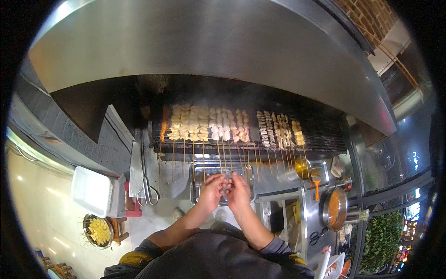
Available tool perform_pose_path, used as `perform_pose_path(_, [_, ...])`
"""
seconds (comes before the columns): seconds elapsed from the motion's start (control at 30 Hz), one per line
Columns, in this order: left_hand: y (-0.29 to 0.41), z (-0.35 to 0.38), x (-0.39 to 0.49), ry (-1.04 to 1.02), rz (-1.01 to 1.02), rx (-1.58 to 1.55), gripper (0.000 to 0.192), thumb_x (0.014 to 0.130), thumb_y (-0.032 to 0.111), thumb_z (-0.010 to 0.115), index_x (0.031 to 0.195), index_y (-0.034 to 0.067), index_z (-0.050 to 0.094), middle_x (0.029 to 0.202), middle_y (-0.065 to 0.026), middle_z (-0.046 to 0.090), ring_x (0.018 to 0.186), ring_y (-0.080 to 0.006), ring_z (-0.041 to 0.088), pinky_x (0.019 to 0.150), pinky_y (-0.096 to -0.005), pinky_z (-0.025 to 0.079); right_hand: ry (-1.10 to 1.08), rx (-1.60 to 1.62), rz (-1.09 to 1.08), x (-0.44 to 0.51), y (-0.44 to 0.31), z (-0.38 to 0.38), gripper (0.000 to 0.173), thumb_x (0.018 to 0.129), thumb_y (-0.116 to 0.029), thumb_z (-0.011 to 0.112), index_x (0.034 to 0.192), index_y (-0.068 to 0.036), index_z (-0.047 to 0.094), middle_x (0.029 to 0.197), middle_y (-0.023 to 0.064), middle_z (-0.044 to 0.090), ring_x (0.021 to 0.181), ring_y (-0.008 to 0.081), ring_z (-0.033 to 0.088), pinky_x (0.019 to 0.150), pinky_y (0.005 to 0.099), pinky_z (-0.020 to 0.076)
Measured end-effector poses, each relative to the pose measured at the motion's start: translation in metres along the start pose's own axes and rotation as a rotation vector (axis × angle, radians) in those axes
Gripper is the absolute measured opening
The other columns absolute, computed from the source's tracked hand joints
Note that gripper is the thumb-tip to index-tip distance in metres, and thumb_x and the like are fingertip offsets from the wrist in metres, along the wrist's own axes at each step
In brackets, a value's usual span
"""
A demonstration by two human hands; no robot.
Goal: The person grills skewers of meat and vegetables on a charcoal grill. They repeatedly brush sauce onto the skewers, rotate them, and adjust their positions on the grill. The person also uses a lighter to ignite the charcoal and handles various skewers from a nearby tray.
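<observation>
My left hand (210, 193) and my right hand (239, 191) are close together over a metal tray (192, 185) at the grill's front edge. Their fingers close around the lower ends of thin skewers (224, 157), whose pale meat pieces (220, 125) lie over the grill (324, 139). Left of these, yellowish meat skewers (190, 123) form a dense row, with one orange-brown skewer (164, 123) at the end. Pinkish meat skewers (242, 125) lie just to the right. Farther right are greyish sliced skewers (266, 129) and one of yellow pieces (298, 132).
A steel hood (209, 42) overhangs the grill. Long metal tongs (145, 181) lie at left, near a white plastic basket (92, 191) and a bowl of yellow skewers (98, 231). At right stand an oil container (302, 168), an orange-handled brush (316, 186), a seasoning bowl (335, 209) and black scissors (317, 236).
</observation>
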State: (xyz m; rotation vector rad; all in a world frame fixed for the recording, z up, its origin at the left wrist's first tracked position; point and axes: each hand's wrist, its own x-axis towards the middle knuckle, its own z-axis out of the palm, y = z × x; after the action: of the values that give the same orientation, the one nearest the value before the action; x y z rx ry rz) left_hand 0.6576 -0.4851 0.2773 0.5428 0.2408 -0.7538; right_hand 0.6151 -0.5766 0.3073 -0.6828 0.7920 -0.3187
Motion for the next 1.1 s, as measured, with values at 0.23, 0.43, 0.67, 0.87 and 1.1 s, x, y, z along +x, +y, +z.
perform_pose_path(0.23, [-0.005, 0.003, 0.007, -0.039, 0.065, -0.033, 0.016, 0.088, 0.010, 0.062, 0.104, 0.005, 0.060, 0.084, -0.0051, 0.066, 0.072, -0.0138, 0.062, 0.061, -0.0262, 0.049, -0.070, -0.023, 0.063, 0.010, -0.010, -0.002, 0.010, 0.090, -0.017, 0.063, 0.096, -0.010, 0.061, 0.071, -0.0040, 0.057, 0.058, 0.0054, 0.048, 0.049, 0.0202, 0.0353])
perform_pose_path(0.43, [-0.013, 0.003, 0.001, 0.048, 0.103, -0.007, 0.017, 0.091, 0.009, 0.058, 0.107, 0.006, 0.061, 0.081, -0.0032, 0.065, 0.071, -0.0139, 0.061, 0.063, -0.0282, 0.049, -0.140, -0.085, 0.065, 0.010, -0.013, -0.010, 0.018, 0.089, -0.016, 0.064, 0.105, -0.010, 0.060, 0.074, -0.0042, 0.054, 0.066, 0.0065, 0.048, 0.054, 0.0232, 0.0379])
perform_pose_path(0.67, [-0.012, 0.005, 0.002, 0.022, 0.146, 0.007, 0.015, 0.091, 0.011, 0.058, 0.104, 0.007, 0.063, 0.080, -0.0022, 0.065, 0.072, -0.0132, 0.061, 0.062, -0.0281, 0.047, -0.120, -0.083, 0.068, 0.012, -0.013, -0.005, 0.017, 0.090, -0.015, 0.062, 0.107, -0.011, 0.060, 0.075, -0.0046, 0.056, 0.063, 0.0058, 0.048, 0.054, 0.0219, 0.0355])
perform_pose_path(0.87, [-0.010, -0.001, 0.001, -0.015, 0.130, -0.006, 0.020, 0.091, 0.013, 0.060, 0.109, 0.004, 0.063, 0.081, -0.0013, 0.063, 0.072, -0.0108, 0.058, 0.065, -0.0264, 0.047, -0.101, -0.101, 0.054, 0.008, -0.010, -0.004, 0.018, 0.090, -0.014, 0.061, 0.107, -0.008, 0.060, 0.075, -0.0049, 0.055, 0.062, 0.0044, 0.047, 0.051, 0.0198, 0.0367])
perform_pose_path(1.1, [-0.008, -0.009, 0.005, -0.024, 0.132, -0.024, 0.020, 0.094, 0.013, 0.054, 0.110, 0.003, 0.062, 0.075, -0.0003, 0.060, 0.069, -0.0103, 0.056, 0.063, -0.0243, 0.045, -0.087, -0.317, 0.070, 0.002, -0.005, -0.007, 0.011, 0.089, -0.018, 0.064, 0.099, -0.014, 0.063, 0.078, -0.0059, 0.056, 0.066, 0.0055, 0.048, 0.056, 0.0210, 0.0347])
